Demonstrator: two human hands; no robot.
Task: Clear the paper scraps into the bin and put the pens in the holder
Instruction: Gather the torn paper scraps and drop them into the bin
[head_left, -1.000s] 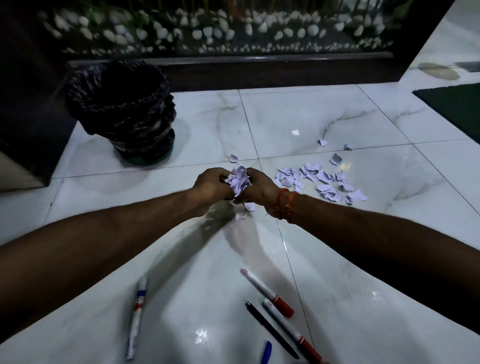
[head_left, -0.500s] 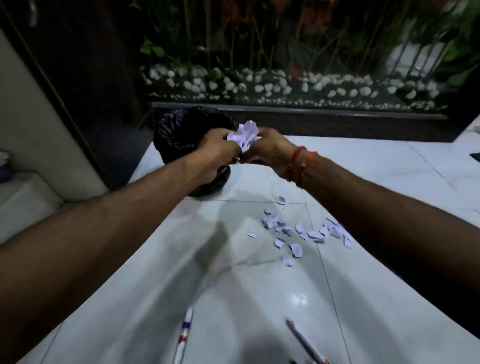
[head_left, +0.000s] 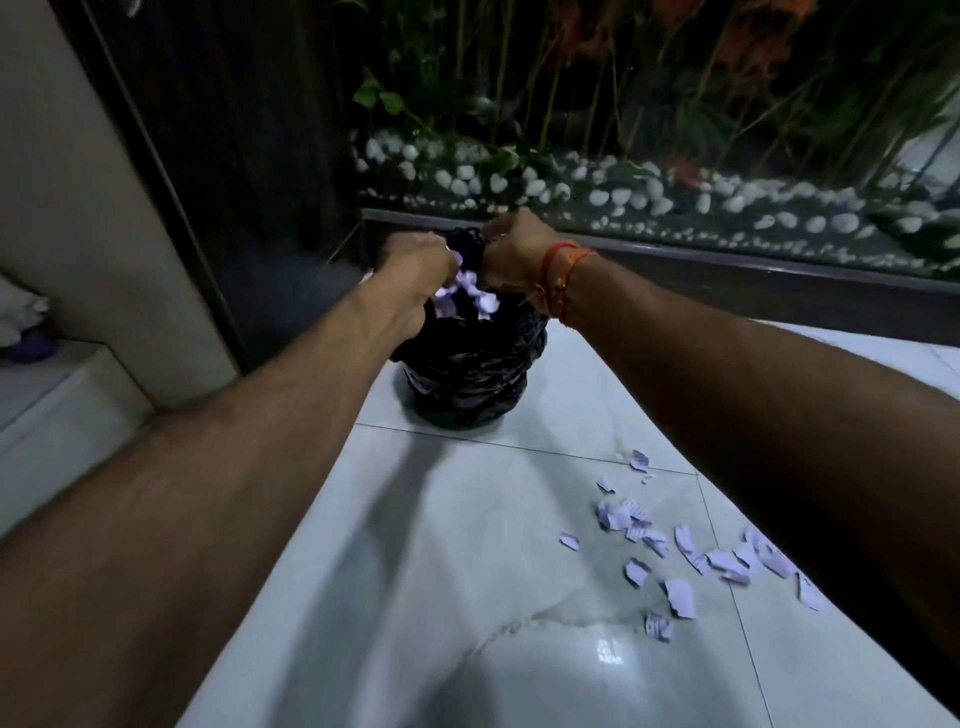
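Note:
My left hand (head_left: 421, 265) and my right hand (head_left: 511, 249) hover side by side over the black-bagged bin (head_left: 470, 374) at the floor's far edge. A bunch of pale lilac paper scraps (head_left: 467, 291) hangs and spills between the two hands, blurred, above the bin's mouth. Some scraps sit at the curled fingertips of my left hand. The fingers of my right hand are turned away and mostly hidden. Several more paper scraps (head_left: 680, 556) lie scattered on the white marble floor (head_left: 467, 571) at the right, partly under my right forearm. No pens or holder are in view.
Behind the bin runs a dark ledge with a glass panel, white pebbles (head_left: 623, 192) and plants. A dark door frame and a pale wall (head_left: 67, 182) stand at the left, with a low white step (head_left: 57, 395) below them.
Both hands lifted the scrap bunch off the floor and carried it forward and left to above the bin. The hands have parted slightly and scraps are dropping. The pens have left the view.

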